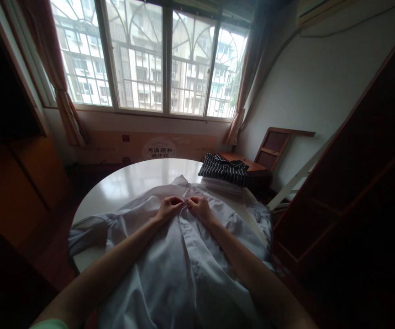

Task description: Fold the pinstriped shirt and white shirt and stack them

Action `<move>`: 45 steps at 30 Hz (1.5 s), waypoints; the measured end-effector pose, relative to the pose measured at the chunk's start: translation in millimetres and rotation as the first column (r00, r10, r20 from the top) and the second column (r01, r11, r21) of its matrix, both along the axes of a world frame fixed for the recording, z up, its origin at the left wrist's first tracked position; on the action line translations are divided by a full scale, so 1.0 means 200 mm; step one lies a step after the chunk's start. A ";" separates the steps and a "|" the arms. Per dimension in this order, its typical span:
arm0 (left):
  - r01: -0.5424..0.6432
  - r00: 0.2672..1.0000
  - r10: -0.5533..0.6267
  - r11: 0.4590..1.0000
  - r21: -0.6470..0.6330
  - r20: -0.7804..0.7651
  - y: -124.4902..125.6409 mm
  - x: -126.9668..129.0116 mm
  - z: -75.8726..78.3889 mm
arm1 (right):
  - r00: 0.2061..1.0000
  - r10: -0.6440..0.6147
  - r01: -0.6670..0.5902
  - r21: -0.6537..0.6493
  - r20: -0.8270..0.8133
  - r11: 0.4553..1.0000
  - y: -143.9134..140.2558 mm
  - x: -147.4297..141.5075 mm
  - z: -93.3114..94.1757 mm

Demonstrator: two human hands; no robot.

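- A white button-up shirt (180,256) lies spread front-up over the round white table (129,183), collar toward the window, one sleeve trailing off the table's left edge.
- The left hand (168,208) and right hand (200,208) meet just below the collar, fingers curled, each pinching the shirt's front placket; the fingertips nearly touch.
- A folded dark pinstriped garment (223,169) sits on a low stack of white folded cloth (222,186) at the table's far right.
- A cardboard panel (149,147) under the window (149,57) carries a round label with Chinese characters; I read them as 月满颐和, with a second line less clear.
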State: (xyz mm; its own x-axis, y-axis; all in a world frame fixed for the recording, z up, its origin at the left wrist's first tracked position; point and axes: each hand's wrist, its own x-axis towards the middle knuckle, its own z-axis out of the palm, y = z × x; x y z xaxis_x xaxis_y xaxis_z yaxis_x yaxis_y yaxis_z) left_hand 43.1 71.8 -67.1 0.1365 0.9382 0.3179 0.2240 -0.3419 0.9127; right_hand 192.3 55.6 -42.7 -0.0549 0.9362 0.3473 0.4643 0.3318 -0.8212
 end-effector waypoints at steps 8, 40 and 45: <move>0.036 0.999 -0.036 0.999 0.002 0.004 0.01 -0.01 -0.01 | 0.995 0.056 -0.064 -0.097 -0.084 0.993 0.02 0.02 -0.02; -0.110 0.934 0.220 0.927 0.359 -0.282 -0.04 0.03 0.03 | 0.849 -0.100 0.059 0.096 0.519 0.994 -0.02 -0.03 -0.02; -0.077 0.874 0.199 0.958 0.278 -0.443 -0.06 0.05 0.01 | 0.827 -0.113 0.052 0.125 0.551 0.991 -0.04 -0.04 -0.03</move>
State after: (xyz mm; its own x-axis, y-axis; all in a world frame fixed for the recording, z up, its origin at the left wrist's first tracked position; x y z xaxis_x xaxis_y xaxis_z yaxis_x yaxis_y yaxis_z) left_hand 54.0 59.2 -64.2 0.1993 0.8592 0.4713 0.6594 -0.4734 0.5840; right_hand 184.0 47.2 -47.8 -0.1913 0.9078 0.3731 0.8611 0.3377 -0.3801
